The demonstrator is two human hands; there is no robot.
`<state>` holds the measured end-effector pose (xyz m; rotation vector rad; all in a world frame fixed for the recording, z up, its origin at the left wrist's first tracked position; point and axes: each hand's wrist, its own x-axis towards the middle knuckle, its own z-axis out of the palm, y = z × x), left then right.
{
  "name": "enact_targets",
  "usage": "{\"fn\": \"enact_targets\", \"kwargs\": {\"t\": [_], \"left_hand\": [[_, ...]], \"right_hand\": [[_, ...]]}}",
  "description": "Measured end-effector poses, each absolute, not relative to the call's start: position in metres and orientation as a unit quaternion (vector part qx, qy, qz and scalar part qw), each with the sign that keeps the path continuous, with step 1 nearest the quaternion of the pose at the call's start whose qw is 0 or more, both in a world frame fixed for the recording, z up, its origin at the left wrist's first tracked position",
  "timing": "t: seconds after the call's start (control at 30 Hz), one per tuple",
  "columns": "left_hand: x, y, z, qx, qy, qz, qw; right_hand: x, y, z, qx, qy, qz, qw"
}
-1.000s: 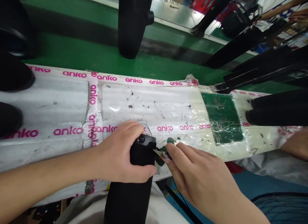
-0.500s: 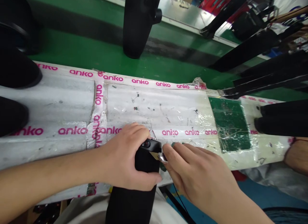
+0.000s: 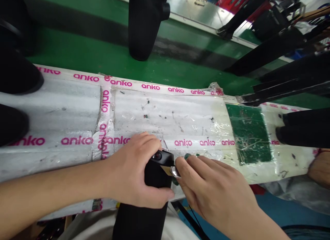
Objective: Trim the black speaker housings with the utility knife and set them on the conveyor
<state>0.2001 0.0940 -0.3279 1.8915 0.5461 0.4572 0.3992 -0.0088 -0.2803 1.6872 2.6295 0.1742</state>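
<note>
My left hand (image 3: pixel 139 167) is wrapped around the upper end of a long black part (image 3: pixel 143 217). Its thumb lies across the near face. A glossy black end piece (image 3: pixel 165 156) with a round recess tops this part, which slants down over my lap. Between the fingertips of my right hand (image 3: pixel 208 185) is a utility knife (image 3: pixel 175 172), its metal tip and blade showing and the handle hidden in the hand. The blade points left and lies over the black part, just below the end piece; I cannot tell whether it is cutting in.
A bench covered in white wrap (image 3: pixel 160 112) and pink-lettered tape runs across, with a green patch (image 3: pixel 250 133) at right. Beyond it, a black column-like part (image 3: pixel 145 26) stands on a green surface (image 3: pixel 85 44). More black parts (image 3: pixel 304 124) jut in at right, near another person's arm (image 3: pixel 319 167).
The knife blade has shifted slightly toward me, away from the end piece. My left hand keeps its hold on the black part. The view has moved a little.
</note>
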Motion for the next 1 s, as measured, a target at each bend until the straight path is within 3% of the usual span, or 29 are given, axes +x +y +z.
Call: {"fn": "enact_targets", "kwargs": {"t": [0.6,0.87,0.93,1.0], "left_hand": [[0.201,0.087,-0.326,0.770,0.276,0.177,0.547],[0.201,0.095,-0.322,0.776,0.295,0.124,0.544],[0.198,0.097,-0.322,0.781,0.292,0.106,0.542],[0.193,0.098,-0.322,0.784,0.298,0.095,0.537]], "right_hand": [[0.384,0.002,-0.257,0.582,0.807,-0.036,0.099],[0.366,0.030,-0.231,0.545,0.782,-0.096,0.288],[0.374,0.031,-0.221,0.524,0.800,-0.096,0.276],[0.389,0.022,-0.210,0.532,0.824,-0.028,0.194]]}}
